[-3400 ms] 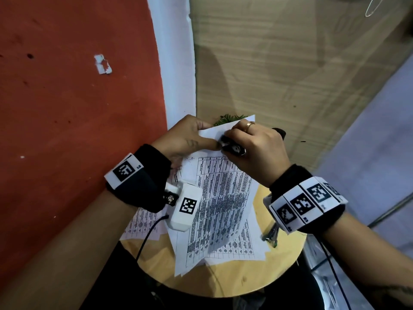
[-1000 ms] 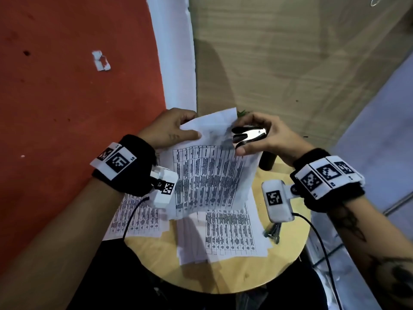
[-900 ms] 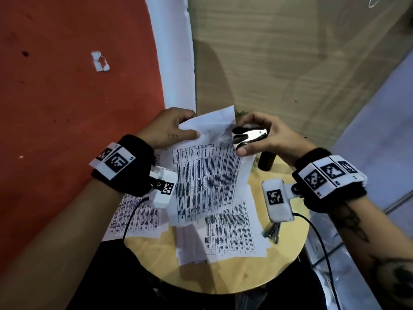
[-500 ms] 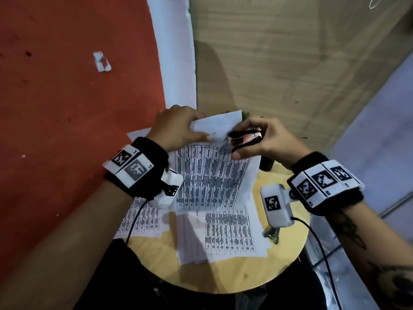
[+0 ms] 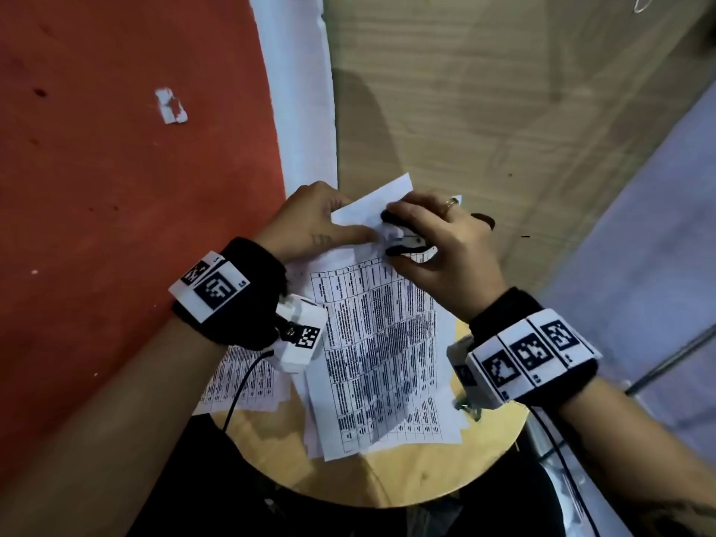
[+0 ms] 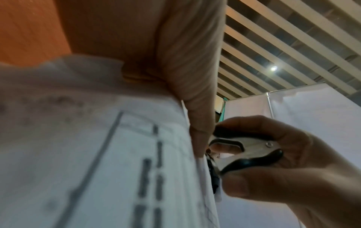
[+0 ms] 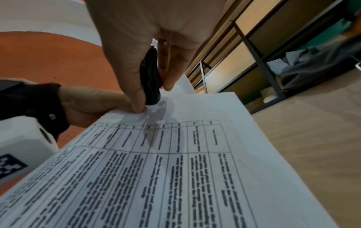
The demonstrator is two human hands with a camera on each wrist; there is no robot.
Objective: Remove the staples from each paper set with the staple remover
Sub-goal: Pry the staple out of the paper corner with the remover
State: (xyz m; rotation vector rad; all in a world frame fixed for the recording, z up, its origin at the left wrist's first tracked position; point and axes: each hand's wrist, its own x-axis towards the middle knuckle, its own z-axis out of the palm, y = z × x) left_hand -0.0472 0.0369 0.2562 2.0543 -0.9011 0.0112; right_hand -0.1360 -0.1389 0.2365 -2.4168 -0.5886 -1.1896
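Observation:
A stapled paper set [image 5: 377, 343] with printed tables is lifted over the round wooden table [image 5: 407, 474]. My left hand [image 5: 321, 226] pinches its top edge, thumb on the front. My right hand [image 5: 438, 242] grips a black and metal staple remover [image 5: 407, 242], its claws set against the paper's top near the left thumb. In the left wrist view the staple remover [image 6: 244, 151] sits between right thumb and fingers beside the paper [image 6: 97, 154]. In the right wrist view the staple remover [image 7: 151, 80] points down onto the sheet [image 7: 175, 162]. The staple itself is hidden.
More printed sheets [image 5: 240, 381] lie on the table under and left of the lifted set. A small metal object [image 5: 469, 406] lies at the table's right edge. A black cylinder [image 5: 484, 220] stands behind my right hand. A red wall [image 5: 116, 188] is close on the left.
My right hand has rolled palm down and brought the staple remover onto the paper's top edge. The paper set has tilted and shifted slightly right, and my left hand has kept its pinch.

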